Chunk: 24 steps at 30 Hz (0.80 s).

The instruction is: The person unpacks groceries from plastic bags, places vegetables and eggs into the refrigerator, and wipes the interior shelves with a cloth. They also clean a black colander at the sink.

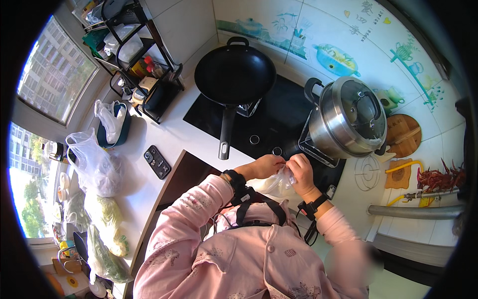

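Observation:
Both my hands pinch the gathered top of a clear plastic bag (281, 183), which hangs in front of my body at the edge of the stove. My left hand (266, 167) grips it from one side, and my right hand (301, 175) grips it close beside, nearly touching. Something pale is inside the bag, too hidden to name. Beyond my hands, a black wok (235, 74) sits on the black gas stove (276, 116), its handle pointing towards me. A stainless steel pot (330, 117) with a glass lid (364, 108) stands on the right burner.
A black phone (157, 162) lies on the white counter (140, 136) to the left. Near the window are a filled plastic bag (95, 168) and bagged vegetables (104, 258). A black rack (149, 56) stands behind. At right are a round wooden board (403, 135) and a metal pipe (414, 212).

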{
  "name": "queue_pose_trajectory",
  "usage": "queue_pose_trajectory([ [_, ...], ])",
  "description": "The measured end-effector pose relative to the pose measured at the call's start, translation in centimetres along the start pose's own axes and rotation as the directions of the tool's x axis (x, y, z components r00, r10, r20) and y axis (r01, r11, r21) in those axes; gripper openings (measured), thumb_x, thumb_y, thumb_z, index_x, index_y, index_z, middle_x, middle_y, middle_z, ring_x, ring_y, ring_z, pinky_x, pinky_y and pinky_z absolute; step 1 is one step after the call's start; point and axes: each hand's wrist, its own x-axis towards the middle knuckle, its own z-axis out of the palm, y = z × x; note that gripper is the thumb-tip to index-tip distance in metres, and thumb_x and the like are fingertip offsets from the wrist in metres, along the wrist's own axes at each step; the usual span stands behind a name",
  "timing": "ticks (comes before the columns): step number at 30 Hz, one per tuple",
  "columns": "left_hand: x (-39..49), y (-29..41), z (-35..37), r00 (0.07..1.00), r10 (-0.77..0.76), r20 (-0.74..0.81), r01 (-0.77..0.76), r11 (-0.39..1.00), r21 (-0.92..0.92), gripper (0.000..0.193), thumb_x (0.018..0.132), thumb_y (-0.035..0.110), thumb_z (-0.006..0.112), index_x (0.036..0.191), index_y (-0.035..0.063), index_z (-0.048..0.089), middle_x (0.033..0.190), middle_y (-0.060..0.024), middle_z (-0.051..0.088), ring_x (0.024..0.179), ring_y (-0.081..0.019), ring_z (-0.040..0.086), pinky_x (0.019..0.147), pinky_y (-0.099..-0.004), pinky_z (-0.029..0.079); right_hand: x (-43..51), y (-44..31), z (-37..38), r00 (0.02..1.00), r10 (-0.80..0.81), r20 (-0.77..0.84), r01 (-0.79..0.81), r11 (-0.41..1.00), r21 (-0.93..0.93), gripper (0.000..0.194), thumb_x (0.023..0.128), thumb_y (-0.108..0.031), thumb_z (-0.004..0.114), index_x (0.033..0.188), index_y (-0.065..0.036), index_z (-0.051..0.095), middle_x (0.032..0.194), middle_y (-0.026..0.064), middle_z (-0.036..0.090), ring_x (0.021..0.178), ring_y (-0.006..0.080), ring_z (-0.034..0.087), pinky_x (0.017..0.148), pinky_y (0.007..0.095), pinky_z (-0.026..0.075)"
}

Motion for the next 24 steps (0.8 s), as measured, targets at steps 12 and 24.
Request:
queue_pose_trajectory([
  [12,-1.2,-2.2,0.2,0.976,0.154,-0.157,-0.068,0.891,0.449,0.019,0.087,0.011,0.058,0.098,0.002,0.071,0.095,-0.0188,0.07,0.092,-0.0383,0.065,0.082,-0.0445,0.052,-4.9,1.2,-1.3,0.938,0.239,0.25,-0.275,0.954,0.12,0.03,0.068,-0.01,0.079,0.092,-0.004,0.063,0.096,0.0112,0.063,0.09,0.033,0.063,0.077,0.0409,0.052],
  [24,-6.7,8.9,-2.0,0.978,0.073,-0.196,-0.046,0.989,0.14,0.015,0.093,0.004,0.063,0.107,-0.0005,0.066,0.099,-0.0105,0.07,0.09,-0.0195,0.068,0.08,-0.03,0.054,-9.2,1.3,-5.9,0.837,0.462,0.294,-0.482,0.876,-0.006,0.033,0.074,0.006,0.06,0.103,-0.007,0.065,0.093,0.0145,0.068,0.091,0.0374,0.065,0.08,0.047,0.052],
])
